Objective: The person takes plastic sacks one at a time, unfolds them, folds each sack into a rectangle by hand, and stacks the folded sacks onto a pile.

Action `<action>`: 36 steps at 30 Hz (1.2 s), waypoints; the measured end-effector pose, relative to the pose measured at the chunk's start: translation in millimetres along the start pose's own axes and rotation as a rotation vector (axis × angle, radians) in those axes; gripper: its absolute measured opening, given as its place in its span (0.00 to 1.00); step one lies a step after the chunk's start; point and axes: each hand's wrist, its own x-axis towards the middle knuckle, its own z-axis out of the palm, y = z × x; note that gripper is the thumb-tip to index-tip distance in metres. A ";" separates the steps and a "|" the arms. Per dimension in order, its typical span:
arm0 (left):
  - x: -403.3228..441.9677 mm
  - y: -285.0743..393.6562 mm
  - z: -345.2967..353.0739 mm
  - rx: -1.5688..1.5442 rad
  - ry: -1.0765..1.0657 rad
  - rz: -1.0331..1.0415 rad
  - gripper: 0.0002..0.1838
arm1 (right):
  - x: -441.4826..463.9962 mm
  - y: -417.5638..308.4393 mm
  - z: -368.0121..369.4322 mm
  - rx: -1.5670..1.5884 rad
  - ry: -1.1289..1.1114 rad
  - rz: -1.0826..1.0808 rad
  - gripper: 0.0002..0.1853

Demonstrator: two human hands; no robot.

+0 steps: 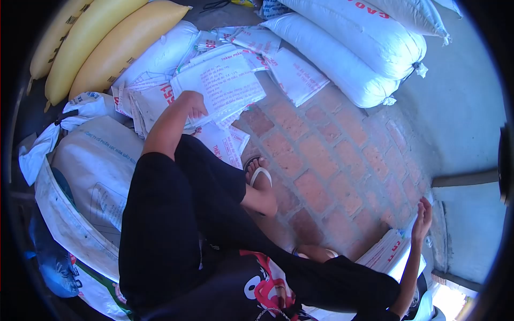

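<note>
My left hand (196,105) is bent down at the wrist over the lower left edge of a flat white printed sack (225,80) on a loose pile. Its fingers are loosely bent with small gaps, and nothing shows held in them. Red-lettered flat sacks (222,144) lie just below it. On the far right, my right hand (422,220) is raised beside a stack of folded white sacks (383,251). Its fingers are stretched upward and empty.
Filled white sacks (337,59) are piled at the upper right, yellow ones (115,45) at the upper left. A large greyish-white sack (96,160) stands at left. Brick paving (321,155) lies around my sandalled foot (259,184). A pale wall (466,107) rises at right.
</note>
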 end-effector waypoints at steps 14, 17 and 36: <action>64.9 63.0 87.0 0.748 0.737 0.639 0.18 | -0.3 -34.5 42.0 0.006 -0.418 0.036 0.19; 25.9 98.5 58.3 0.462 1.052 0.860 0.14 | -7.8 -41.5 37.3 0.014 -0.406 0.045 0.18; -179.2 382.2 58.3 -1.547 0.273 1.288 0.21 | -7.1 -130.6 99.4 0.853 -0.430 0.589 0.55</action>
